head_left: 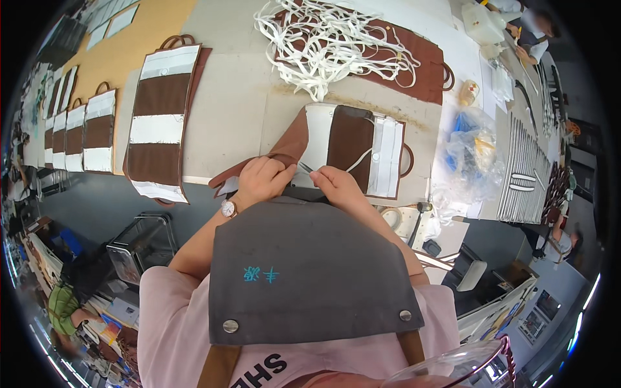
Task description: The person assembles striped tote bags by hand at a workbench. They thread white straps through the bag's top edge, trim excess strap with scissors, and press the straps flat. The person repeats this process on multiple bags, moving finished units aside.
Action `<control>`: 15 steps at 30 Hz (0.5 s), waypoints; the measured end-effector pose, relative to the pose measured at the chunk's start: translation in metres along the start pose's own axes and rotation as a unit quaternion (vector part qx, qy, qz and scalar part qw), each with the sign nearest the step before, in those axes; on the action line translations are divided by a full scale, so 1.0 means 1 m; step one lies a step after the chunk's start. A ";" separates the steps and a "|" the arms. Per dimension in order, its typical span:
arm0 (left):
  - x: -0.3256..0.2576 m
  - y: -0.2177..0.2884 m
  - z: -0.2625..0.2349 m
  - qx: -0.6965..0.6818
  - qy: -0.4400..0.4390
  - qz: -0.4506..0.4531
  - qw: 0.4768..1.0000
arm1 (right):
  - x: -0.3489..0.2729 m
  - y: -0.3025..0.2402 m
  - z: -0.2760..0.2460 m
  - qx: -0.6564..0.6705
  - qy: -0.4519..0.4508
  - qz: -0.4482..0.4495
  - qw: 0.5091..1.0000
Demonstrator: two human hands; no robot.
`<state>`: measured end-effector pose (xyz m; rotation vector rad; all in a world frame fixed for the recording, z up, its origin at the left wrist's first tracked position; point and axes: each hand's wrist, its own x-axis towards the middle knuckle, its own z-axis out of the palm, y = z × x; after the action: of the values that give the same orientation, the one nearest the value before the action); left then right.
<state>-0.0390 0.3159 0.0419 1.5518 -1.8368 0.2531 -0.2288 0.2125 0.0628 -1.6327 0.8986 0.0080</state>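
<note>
A brown and white bag panel (350, 139) lies at the table's near edge, right in front of me. Its reddish-brown side is folded over to the left, where my left hand (264, 179) has its fingers closed on the brown handle end. Close by, my right hand (337, 185) pinches a thin grey metal tool (304, 167); its kind is hard to make out. The tool's tip points toward my left fingers. A narrow white strip (361, 160) curves across the panel from beside my right hand. My apron hides the panel's lower edge.
A tangled heap of white strips (330, 48) covers another reddish-brown panel (424, 68) at the back. Finished-looking panels (157, 123) stand in a row leftward. To the right are a plastic bag (469, 152), a bottle (468, 92) and many grey rods (524, 168). Other people work farther off.
</note>
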 end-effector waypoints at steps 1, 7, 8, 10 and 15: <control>0.000 0.000 0.001 -0.001 0.002 0.000 1.000 | 0.000 0.001 0.002 -0.006 0.003 -0.001 1.000; -0.001 0.001 0.004 -0.004 0.007 -0.002 1.000 | 0.001 0.003 0.002 0.010 0.000 -0.006 1.000; -0.002 0.001 0.004 -0.006 0.007 -0.003 1.000 | 0.002 0.005 0.003 0.017 0.002 -0.013 1.000; -0.001 0.000 0.004 -0.012 0.009 -0.013 1.000 | 0.005 0.001 0.001 0.045 -0.018 0.020 0.999; 0.001 0.001 -0.002 -0.027 -0.006 -0.072 0.997 | 0.011 0.006 0.007 0.129 -0.042 0.035 0.990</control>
<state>-0.0390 0.3167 0.0437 1.6430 -1.7166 0.1256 -0.2210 0.2126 0.0505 -1.3512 0.8552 0.0089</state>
